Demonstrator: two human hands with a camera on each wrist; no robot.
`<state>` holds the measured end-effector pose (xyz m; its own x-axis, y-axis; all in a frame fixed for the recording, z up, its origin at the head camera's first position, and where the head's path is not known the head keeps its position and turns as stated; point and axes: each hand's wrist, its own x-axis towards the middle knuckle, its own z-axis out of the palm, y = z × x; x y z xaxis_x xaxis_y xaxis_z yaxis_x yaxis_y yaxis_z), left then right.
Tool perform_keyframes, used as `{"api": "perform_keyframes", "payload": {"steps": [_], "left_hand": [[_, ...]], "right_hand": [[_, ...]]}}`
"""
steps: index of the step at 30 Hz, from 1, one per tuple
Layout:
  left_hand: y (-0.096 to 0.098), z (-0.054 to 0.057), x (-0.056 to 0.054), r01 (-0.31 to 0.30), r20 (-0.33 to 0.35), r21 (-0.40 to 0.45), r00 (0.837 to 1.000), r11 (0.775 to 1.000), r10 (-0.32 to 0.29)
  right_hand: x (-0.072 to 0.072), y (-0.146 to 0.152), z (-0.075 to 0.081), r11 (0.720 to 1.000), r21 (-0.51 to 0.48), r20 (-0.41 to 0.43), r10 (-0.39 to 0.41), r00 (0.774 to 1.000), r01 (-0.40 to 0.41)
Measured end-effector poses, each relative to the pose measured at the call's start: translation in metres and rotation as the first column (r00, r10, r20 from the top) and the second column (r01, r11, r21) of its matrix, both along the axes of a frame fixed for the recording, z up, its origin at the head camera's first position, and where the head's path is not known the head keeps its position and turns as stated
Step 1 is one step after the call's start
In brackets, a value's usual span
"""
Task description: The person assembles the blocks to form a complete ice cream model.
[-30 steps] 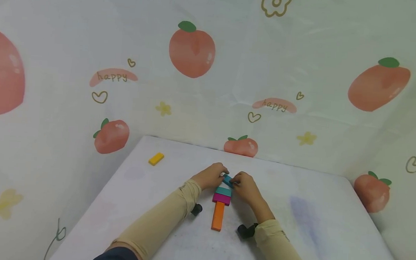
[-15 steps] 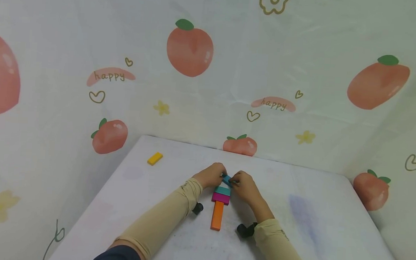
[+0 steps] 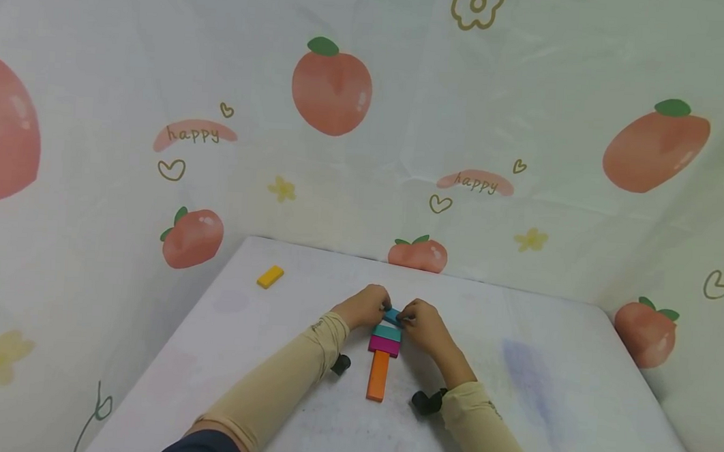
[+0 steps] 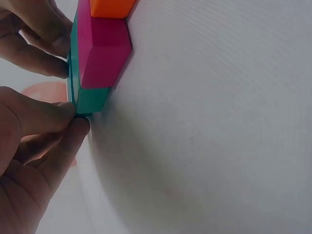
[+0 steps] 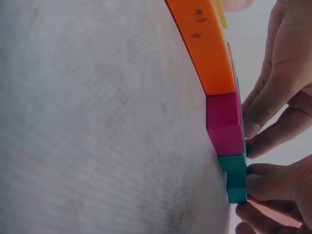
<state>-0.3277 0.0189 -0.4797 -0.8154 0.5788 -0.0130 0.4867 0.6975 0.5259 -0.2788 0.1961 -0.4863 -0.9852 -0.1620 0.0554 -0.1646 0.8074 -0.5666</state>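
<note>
Head view, blue block: At the far end of the row on the white counter (image 3: 574, 394). Left hand (image 3: 362, 306) pinches one end of the blue block (image 3: 392, 316), right hand (image 3: 427, 326) the other; I take the two-ended hold as fine control of its angle.
Head view, row: Teal block (image 3: 388, 332) and magenta block (image 3: 384, 346) lie crosswise, touching; orange block (image 3: 377, 375) runs lengthwise, its end against magenta. Looks deliberately ordered to me.
Head view, yellow block: Yellow block (image 3: 270, 276) alone, well apart, toward the far left corner.
Left wrist, pinch: Left hand narrow on blue's end, thumb against finger. Smooth faces, crisp edges, slight sheen; wood or plastic, I can't tell.
Right wrist, surfaces: Right hand equally narrow, thumb on blue's end. Orange's side carries dark smudges; counter looks finely ribbed. Blue-to-teal contact: can't be sure.
</note>
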Motion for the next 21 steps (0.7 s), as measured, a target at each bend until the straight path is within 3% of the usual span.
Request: {"api": "perform_keyframes", "payload": {"steps": [13,21], "left_hand": [[-0.008,-0.008,0.002,0.002,0.036,0.039,0.999,0.999,-0.003],[-0.014,-0.003,0.011,0.005,0.037,0.059,0.999,0.998,-0.008]], "right_hand": [[0.004,-0.002,0.003,1.0,-0.012,0.055,0.006,0.998,-0.005],[0.004,-0.002,0.001,0.999,-0.011,0.045,0.043,0.998,-0.042]]}}
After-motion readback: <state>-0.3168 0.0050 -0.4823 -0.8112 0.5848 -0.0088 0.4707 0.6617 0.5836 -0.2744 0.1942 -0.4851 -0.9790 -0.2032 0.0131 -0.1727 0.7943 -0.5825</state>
